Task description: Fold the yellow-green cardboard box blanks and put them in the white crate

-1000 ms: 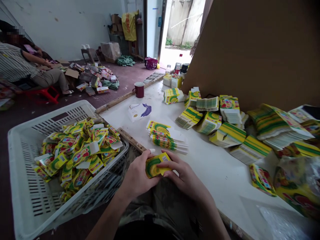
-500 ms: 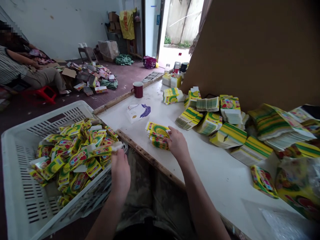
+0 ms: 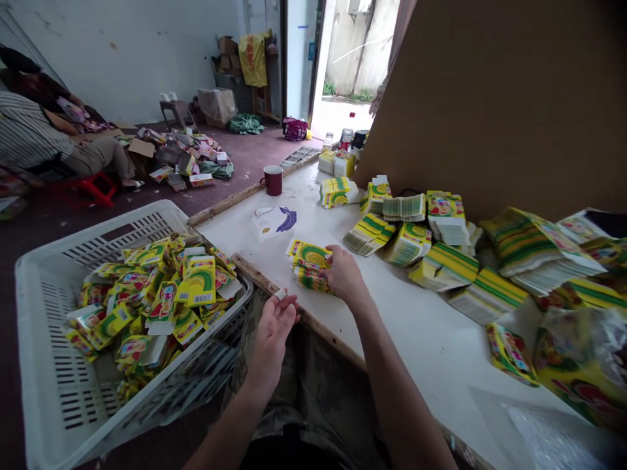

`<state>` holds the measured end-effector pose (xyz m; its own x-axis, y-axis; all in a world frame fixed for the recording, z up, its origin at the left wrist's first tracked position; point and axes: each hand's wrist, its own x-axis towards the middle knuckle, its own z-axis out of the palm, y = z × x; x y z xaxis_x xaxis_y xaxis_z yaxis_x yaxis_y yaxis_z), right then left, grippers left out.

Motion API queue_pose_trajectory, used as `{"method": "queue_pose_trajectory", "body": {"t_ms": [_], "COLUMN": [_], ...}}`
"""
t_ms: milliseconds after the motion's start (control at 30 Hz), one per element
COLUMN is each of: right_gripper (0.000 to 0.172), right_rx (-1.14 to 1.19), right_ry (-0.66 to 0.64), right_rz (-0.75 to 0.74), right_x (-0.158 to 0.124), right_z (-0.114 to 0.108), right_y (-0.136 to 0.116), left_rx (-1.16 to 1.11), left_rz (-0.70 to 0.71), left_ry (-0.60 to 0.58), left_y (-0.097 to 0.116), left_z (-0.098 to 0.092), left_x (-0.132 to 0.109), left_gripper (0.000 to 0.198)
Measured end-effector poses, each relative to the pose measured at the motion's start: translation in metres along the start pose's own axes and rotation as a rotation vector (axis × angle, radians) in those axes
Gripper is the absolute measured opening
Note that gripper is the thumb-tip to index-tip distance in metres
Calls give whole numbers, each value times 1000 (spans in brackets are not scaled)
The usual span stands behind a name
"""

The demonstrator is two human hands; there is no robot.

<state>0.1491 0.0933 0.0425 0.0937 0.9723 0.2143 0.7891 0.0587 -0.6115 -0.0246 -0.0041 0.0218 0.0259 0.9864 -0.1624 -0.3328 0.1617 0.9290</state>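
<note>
A small stack of flat yellow-and-green printed cartons [image 3: 309, 262] lies on the white table near its wooden edge. My right hand [image 3: 343, 274] has its thumb and fingers closed on the right end of that stack. Between the basket and the table, my left hand [image 3: 272, 333] is empty, palm turned up and fingers loosely apart, with a white wrap [image 3: 281, 294] on one fingertip. To its left, a white plastic basket [image 3: 44, 352] holds a heap of the same cartons. One carton [image 3: 201, 279] rests on top of the heap, its yellow face showing.
Bundles of cartons [image 3: 443, 271] line the right side of the table [image 3: 392, 313], before a brown board [image 3: 490, 98]. A maroon mug [image 3: 272, 180] and a white packet [image 3: 274, 222] stand farther back. Beyond the basket, a seated person [image 3: 34, 130] is beside piled boxes [image 3: 186, 156].
My left hand has let go of a carton over the basket and moved right, towards the table edge. The carton now lies on the heap. My right hand stays at the stack.
</note>
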Motion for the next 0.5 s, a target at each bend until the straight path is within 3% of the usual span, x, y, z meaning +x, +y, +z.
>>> {"method": "queue_pose_trajectory", "body": {"t_ms": [100,233,300,400,500], "right_gripper": [51,53,56,57,70], "right_rx": [99,282,411,877,1005], "right_ry": [73,110,31,-217,-266], "right_rz": [-3,-34,-64,-6,37], "right_x": [-7,-46,-74,-109,-126], "right_z": [-2,-2,1,9,18], "right_y": [-4,-20,-32,-49,-56], "left_rx": [6,-60,-89,-82,-18], "left_rz": [4,120,202,185,166], "left_ry": [-21,-27,-24,65,235], "left_y": [-3,-3,1,8,9], "left_z": [-3,1,7,14,12], "left_x": [-1,1,3,6,9], "left_gripper": [51,68,75,68,64]}}
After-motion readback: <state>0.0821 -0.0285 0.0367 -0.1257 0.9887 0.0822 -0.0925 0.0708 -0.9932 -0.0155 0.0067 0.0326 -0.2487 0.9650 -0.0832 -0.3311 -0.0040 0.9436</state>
